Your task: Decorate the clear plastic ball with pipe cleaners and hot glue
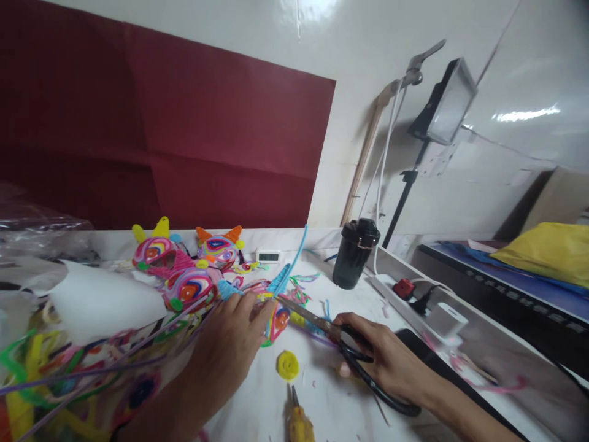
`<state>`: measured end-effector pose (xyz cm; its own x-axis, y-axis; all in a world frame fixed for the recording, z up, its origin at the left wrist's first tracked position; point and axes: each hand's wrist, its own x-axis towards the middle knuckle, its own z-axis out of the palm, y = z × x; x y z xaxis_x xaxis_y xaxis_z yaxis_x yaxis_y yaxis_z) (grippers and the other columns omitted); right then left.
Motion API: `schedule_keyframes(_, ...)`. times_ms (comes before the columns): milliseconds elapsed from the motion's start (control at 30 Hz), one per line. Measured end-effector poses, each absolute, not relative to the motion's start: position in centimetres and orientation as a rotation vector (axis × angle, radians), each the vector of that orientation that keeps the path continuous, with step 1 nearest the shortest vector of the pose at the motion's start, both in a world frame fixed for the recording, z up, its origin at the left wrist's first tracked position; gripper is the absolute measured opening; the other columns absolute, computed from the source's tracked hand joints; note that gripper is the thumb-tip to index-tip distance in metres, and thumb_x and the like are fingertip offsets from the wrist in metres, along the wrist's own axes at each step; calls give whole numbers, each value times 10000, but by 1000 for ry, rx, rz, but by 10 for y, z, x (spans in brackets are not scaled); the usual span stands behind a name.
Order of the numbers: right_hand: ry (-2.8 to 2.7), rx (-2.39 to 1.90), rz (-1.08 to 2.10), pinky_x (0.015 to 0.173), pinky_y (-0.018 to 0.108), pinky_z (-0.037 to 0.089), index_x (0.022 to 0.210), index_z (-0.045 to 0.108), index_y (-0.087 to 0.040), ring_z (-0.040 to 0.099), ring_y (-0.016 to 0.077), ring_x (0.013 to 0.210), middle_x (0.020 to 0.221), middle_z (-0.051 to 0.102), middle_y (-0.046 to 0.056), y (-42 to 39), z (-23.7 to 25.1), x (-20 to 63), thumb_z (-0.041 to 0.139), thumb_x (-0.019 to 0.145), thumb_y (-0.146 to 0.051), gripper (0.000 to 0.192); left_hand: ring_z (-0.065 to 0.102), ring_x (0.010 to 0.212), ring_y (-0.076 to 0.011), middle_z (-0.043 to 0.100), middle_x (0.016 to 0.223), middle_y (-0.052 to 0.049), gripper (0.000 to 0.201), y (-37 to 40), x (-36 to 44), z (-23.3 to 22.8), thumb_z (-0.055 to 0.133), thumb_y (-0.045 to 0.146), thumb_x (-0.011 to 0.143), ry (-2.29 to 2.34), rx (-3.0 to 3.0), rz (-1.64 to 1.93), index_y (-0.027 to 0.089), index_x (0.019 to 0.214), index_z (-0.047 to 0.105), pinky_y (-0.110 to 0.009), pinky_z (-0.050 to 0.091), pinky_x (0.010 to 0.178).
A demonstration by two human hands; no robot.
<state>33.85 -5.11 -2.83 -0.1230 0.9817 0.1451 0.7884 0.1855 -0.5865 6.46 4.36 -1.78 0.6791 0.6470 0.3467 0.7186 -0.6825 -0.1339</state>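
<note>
My left hand (227, 337) presses down on a colourful cat-like mask (280, 320) made of fuzzy pipe cleaners, its fingers closed over the near side and hiding much of it. A light blue ear (278, 281) stands up from the mask, and a loose blue pipe cleaner (300, 247) sticks out above it. In my right hand (389, 350) are black-handled scissors (322, 324), their blades reaching left to the base of the ear. Whether the blade tips are parted is too small to tell. A yellow coil (288, 365) lies just below the mask.
Similar masks (191, 285) sit at the back left, near a white sheet (103, 301) and a pile of pipe cleaners (87, 362). A yellow-handled tool (300, 423) lies in front. Toward the right are a black bottle (356, 255), a power strip (409, 307) and a lamp (448, 101).
</note>
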Motion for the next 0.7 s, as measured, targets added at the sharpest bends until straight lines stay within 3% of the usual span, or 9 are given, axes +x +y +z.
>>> schedule_keyframes(400, -2019, -1588, 453, 697, 279, 442, 1162, 571, -225, 594, 191, 809, 1002, 659, 34, -43, -37, 352, 718, 808, -535, 493, 583, 1062, -309, 608, 1222, -98, 509, 43, 64, -13, 639, 124, 878, -1156, -2676, -351, 299, 1348, 554, -480, 511, 887)
schedule_keyframes(700, -2058, -1534, 441, 640, 282, 448, 1128, 589, -178, 589, 198, 739, 896, 669, 48, -30, -40, 357, 660, 796, -645, 578, 572, 1030, -286, 605, 1199, -94, 488, 50, 59, -19, 629, 137, 877, -1064, -2655, -406, 297, 1334, 565, -459, 496, 892)
